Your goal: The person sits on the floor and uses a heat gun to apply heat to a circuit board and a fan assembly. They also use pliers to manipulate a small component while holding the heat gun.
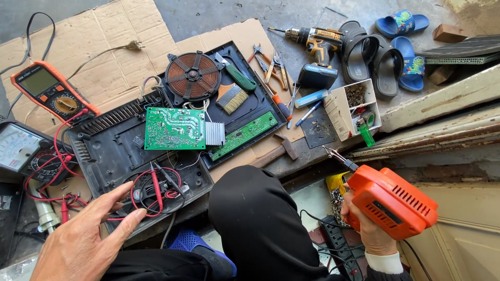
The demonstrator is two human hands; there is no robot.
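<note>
Ahead of the left hand [86,237] lies the largest piece, a black plastic appliance shell [112,151]; it looks broad, stiff and light, and would best be lifted by its rim. On it, further from that hand, sits a green circuit board [174,128] with a finned heat sink. The board looks light but fragile, so its bare edges are the place to grip, not the soldered parts. The left hand is flat and spread, fingers apart, holding nothing, its fingertips right beside the red and black test leads [155,191], which are limp and easy to snag. The right hand [372,229] is closed around the grip of an orange soldering gun [390,200], tip pointing away from the body. Judging by its bulky body, the gun is fairly heavy and rigid.
</note>
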